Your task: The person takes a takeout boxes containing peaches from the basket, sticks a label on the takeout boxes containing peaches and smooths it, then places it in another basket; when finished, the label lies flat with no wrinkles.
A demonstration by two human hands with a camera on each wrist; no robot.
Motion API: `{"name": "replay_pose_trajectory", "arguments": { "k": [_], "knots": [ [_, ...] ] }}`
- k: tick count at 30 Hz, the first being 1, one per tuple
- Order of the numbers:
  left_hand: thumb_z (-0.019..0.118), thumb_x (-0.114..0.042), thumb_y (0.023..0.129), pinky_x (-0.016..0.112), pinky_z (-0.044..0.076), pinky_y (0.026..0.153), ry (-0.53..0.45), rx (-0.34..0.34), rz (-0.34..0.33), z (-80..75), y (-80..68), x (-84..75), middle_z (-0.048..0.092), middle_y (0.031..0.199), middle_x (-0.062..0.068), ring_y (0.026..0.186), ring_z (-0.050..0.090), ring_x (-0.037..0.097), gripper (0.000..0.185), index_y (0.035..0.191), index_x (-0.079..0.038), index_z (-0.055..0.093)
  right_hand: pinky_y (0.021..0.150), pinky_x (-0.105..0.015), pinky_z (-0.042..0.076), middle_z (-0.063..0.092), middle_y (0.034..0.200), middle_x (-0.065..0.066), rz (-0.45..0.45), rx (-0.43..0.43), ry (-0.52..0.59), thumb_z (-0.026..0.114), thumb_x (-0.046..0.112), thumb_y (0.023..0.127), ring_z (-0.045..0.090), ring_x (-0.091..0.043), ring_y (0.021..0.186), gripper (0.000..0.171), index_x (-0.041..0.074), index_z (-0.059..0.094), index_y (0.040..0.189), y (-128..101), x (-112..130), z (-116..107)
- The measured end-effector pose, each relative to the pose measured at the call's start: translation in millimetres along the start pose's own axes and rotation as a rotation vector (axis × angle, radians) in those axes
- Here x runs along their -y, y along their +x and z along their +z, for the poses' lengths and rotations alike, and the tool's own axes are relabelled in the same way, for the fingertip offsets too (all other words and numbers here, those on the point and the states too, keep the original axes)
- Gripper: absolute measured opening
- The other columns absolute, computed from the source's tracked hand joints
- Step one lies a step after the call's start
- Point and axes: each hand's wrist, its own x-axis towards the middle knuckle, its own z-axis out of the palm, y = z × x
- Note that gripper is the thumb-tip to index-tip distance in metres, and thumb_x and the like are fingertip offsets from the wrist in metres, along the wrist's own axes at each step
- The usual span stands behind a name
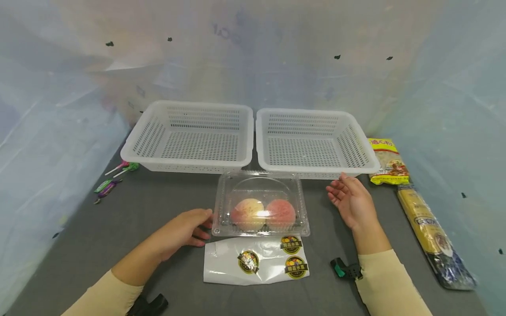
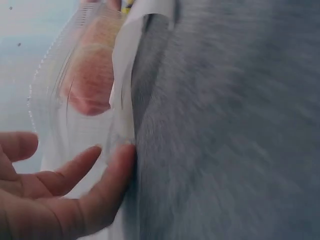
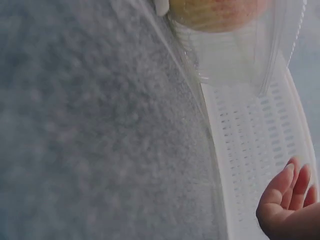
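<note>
A clear plastic clamshell box point(image 1: 258, 182) stands closed at the middle of the table. Inside it lie two peaches point(image 1: 280, 214), one yellowish and one pinker. My left hand point(image 1: 183, 230) is at the box's left side, fingers spread and loosely bent; whether the fingertips touch the box I cannot tell. A white sheet with round fruit stickers point(image 1: 269, 263) lies flat in front of the box. My right hand point(image 1: 353, 204) is held to the right, apart from the box, near the front rim of the right basket point(image 1: 316, 171). Its fingers are loosely curled around nothing.
A second white basket point(image 1: 186, 163) stands beside the first at the back. Lollipops point(image 1: 132, 166) and a purple-wrapped candy point(image 1: 106, 188) lie at the left. On the right are a yellow food packet point(image 1: 389, 162) and a long yellow noodle packet point(image 1: 432, 232).
</note>
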Motion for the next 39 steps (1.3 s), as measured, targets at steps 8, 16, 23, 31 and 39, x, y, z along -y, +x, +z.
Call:
{"name": "replay_pose_trajectory", "arguments": {
  "k": [8, 16, 23, 31, 39],
  "knots": [
    [0.049, -0.056, 0.115, 0.045, 0.061, 0.086, 0.061, 0.072, -0.047, -9.6, -31.9, 9.6, 0.069, 0.120, 0.016, 0.100, 0.069, 0.031, 0.070, 0.156, 0.001, 0.053, 0.086, -0.032, 0.054, 0.062, 0.105, -0.005, -0.092, 0.110, -0.090, 0.054, 0.029, 0.117, 0.064, -0.020, 0.097, 0.020, 0.010, 0.050, 0.120, -15, 4, 2],
    [0.056, -0.029, 0.117, 0.039, 0.059, 0.095, -0.257, 0.309, 0.070, 13.2, -26.2, 34.8, 0.067, 0.134, 0.022, 0.115, 0.068, 0.034, 0.051, 0.145, 0.013, 0.060, 0.085, -0.032, 0.055, 0.065, 0.105, -0.006, -0.156, 0.159, -0.085, 0.052, 0.025, 0.118, 0.067, -0.021, 0.096, 0.016, 0.009, 0.055, 0.118, -23, 9, 1],
    [0.072, -0.013, 0.107, 0.026, 0.056, 0.090, -0.133, 0.428, 0.254, 37.6, -38.5, 22.8, 0.070, 0.132, 0.021, 0.110, 0.070, 0.020, 0.040, 0.140, 0.008, 0.067, 0.083, -0.033, 0.056, 0.065, 0.104, -0.008, -0.204, 0.196, -0.086, 0.051, 0.020, 0.118, 0.068, -0.022, 0.094, 0.014, 0.007, 0.056, 0.117, -29, 18, 6],
    [0.078, -0.001, 0.100, 0.035, 0.063, 0.084, -0.098, 0.298, 0.610, 73.0, -40.0, -14.1, 0.071, 0.130, 0.018, 0.106, 0.073, 0.023, 0.031, 0.129, 0.008, 0.073, 0.085, -0.033, 0.056, 0.066, 0.103, -0.009, -0.266, 0.241, -0.039, 0.049, 0.015, 0.118, 0.066, -0.024, 0.094, 0.013, 0.006, 0.058, 0.113, -32, 34, 20],
    [0.085, 0.008, 0.092, 0.026, 0.059, 0.064, -0.119, 0.007, 0.808, 83.5, -22.6, -50.3, 0.075, 0.101, 0.009, 0.079, 0.068, 0.016, 0.017, 0.103, -0.004, 0.078, 0.090, -0.036, 0.057, 0.067, 0.106, -0.010, -0.343, 0.353, -0.009, 0.047, 0.009, 0.118, 0.066, -0.024, 0.097, 0.014, 0.007, 0.060, 0.114, -31, 45, 40]
  ]
}}
